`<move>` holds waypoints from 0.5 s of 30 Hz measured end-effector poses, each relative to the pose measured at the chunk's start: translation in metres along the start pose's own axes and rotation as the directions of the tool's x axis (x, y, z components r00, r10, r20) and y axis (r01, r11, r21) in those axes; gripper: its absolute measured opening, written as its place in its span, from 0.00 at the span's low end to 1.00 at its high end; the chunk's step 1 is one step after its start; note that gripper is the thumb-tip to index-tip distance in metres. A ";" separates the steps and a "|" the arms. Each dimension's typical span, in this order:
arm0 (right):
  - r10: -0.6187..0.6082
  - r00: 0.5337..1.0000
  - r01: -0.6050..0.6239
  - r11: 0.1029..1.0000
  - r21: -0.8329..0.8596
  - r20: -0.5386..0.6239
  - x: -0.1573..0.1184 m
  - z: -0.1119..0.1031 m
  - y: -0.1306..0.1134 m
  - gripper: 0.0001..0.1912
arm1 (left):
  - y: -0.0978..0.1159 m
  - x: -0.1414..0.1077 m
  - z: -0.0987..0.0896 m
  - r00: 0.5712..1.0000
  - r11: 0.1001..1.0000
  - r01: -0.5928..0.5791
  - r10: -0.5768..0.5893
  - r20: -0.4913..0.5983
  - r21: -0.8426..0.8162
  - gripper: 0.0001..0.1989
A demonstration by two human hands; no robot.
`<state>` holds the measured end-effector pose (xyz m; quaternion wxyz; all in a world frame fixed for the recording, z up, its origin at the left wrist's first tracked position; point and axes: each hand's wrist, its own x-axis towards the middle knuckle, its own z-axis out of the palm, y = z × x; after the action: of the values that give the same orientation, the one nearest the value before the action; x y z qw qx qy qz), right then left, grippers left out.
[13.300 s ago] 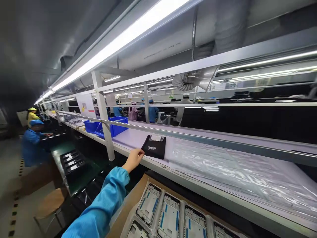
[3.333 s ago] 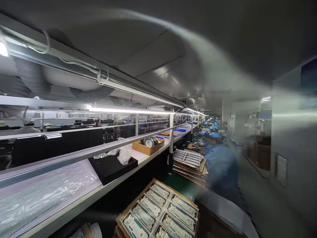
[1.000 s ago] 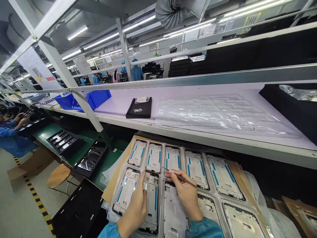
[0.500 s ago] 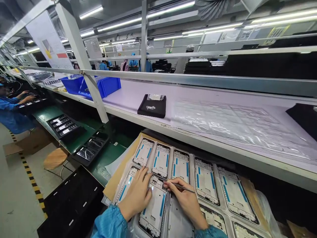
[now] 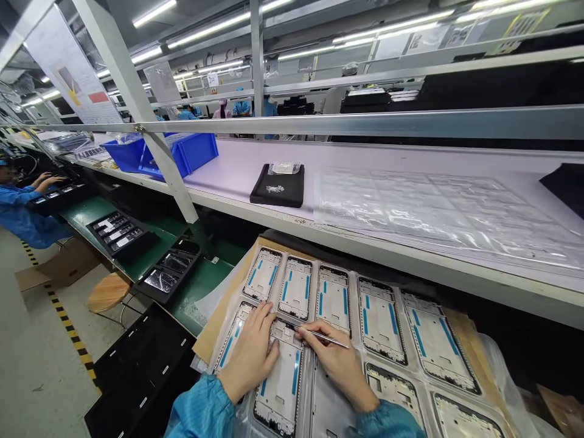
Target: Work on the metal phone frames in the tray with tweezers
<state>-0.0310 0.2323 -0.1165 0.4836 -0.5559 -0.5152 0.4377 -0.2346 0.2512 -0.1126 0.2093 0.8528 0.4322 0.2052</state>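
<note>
My left hand point(image 5: 250, 350) lies over the left edge of a phone frame point(image 5: 283, 386), fingers stretched forward and thumb apart on its face. In a pen-like grip, my right hand point(image 5: 335, 359) is closed on slim metal tweezers point(image 5: 329, 339). Their working end is at the frame's upper right corner, largely hidden by my fingertips. This frame has a black rim, a pale metal face and blue strips. Similar frames, such as one behind it point(image 5: 295, 289), sit in pockets of a clear plastic tray point(image 5: 314, 316).
Cardboard point(image 5: 214, 331) shows under the tray. On the shelf above are a black pad point(image 5: 278, 193) with small clear bits, blue bins point(image 5: 191, 155) and a plastic sheet point(image 5: 410, 213). Black trays point(image 5: 171, 267) and a wooden stool point(image 5: 107, 292) stand left, near a co-worker in blue point(image 5: 22, 207).
The camera view has shifted slightly. My right hand and the tweezers have moved a little left and up at the frame's top corner. My left hand stays on the same frame.
</note>
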 end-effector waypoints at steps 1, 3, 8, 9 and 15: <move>-0.017 1.000 0.017 1.000 -0.010 0.002 0.000 0.001 0.000 0.24 | -0.001 0.000 0.002 1.000 1.000 -0.010 0.010 -0.010 0.003 0.25; -0.047 0.999 0.047 0.999 -0.025 0.013 0.000 0.002 0.000 0.22 | -0.002 -0.001 0.003 1.000 1.000 -0.021 0.021 -0.014 0.014 0.25; -0.048 0.999 0.048 0.999 -0.010 0.023 -0.001 0.003 0.000 0.20 | 0.002 0.000 -0.001 0.999 0.995 -0.043 0.043 0.003 0.089 0.23; -0.027 1.000 0.027 1.000 0.008 0.016 0.000 0.003 0.001 0.21 | 0.003 0.000 -0.001 0.999 0.994 -0.045 0.045 0.005 0.102 0.23; 0.009 1.000 -0.010 1.000 0.029 0.010 0.001 0.004 0.005 0.22 | 0.004 -0.003 0.000 1.000 0.997 -0.011 0.013 -0.026 0.078 0.23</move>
<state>-0.0343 0.2336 -0.1224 0.4871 -0.5491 -0.5086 0.4501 -0.2335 0.2465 -0.1107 0.1691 0.8602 0.4372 0.2008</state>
